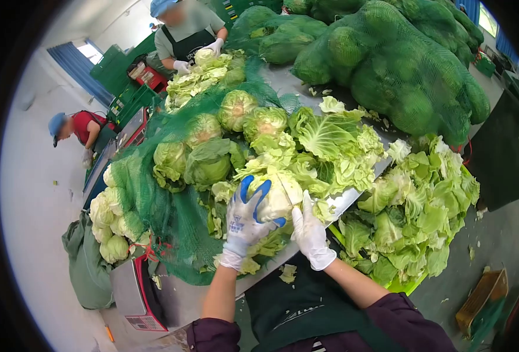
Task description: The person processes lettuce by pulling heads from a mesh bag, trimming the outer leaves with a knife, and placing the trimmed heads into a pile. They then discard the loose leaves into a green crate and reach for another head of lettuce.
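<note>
A pale, trimmed cabbage (pixel 278 198) is between my hands at the table's near edge. My left hand (pixel 246 220), in a white glove with blue-coated fingers, is curved round its left side, thumb at the bottom. At its right side is my right hand (pixel 312 234) in a thin white glove, fingers bent close to the cabbage. A thin dark line, perhaps a blade seen edge-on, crosses the cabbage towards that thumb; what these fingers hold cannot be made out. Loose cabbage leaves (pixel 336 141) lie beyond, with untrimmed cabbages (pixel 212 163) to the left on green netting (pixel 183 234).
Full net sacks of cabbages (pixel 388 64) are piled at the back right. A bright green crate (pixel 409 286) heaped with leaves stands right of the table. Trimmed cabbages (pixel 110 211) sit at the left. A co-worker (pixel 192 35) handles cabbage across the table; another person (pixel 86 129) is farther left.
</note>
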### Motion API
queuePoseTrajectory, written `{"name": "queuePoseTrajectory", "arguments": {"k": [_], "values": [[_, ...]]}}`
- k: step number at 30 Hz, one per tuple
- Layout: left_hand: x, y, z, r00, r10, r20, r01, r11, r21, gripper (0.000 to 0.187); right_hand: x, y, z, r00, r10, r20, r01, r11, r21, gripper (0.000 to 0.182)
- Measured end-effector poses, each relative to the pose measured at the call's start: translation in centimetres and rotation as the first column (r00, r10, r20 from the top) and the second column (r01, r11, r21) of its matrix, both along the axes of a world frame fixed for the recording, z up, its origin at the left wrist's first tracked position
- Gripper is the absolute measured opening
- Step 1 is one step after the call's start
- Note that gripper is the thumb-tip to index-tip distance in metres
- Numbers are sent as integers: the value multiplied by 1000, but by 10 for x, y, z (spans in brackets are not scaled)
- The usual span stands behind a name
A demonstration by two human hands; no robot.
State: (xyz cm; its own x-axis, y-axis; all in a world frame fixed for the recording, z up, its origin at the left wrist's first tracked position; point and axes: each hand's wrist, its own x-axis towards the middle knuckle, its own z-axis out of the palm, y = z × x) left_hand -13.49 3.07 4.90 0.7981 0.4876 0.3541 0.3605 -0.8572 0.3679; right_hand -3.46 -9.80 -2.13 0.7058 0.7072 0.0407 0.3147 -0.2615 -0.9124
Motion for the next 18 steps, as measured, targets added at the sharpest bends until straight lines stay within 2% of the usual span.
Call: {"name": "queuePoseTrajectory", "arguments": {"k": [2, 4, 6, 9, 14, 18], "values": [[-1, -12, -2, 999, 45, -5, -45, 999, -23, 80, 0, 4, -1, 1000, -4, 24, 4, 1000, -7, 65], [0, -19, -11, 989, 111, 98, -115, 993, 38, 82, 4, 8, 2, 974, -35, 223, 39, 999, -15, 65], [1, -24, -18, 985, 131, 108, -139, 988, 71, 83, 12, 13, 7, 972, -41, 232, 53, 998, -44, 63], [7, -28, -21, 939, 258, 226, -249, 966, -69, 81, 23, 25, 12, 967, 12, 253, 16, 994, -106, 60], [12, -14, -24, 924, 310, 225, -302, 951, -71, 82, 40, 54, 17, 924, 29, 381, 16, 993, -114, 56], [20, -15, -20, 906, 375, 197, -365, 927, -84, 85, 72, 64, 29, 902, 171, 395, -124, 982, -143, 51]]}}
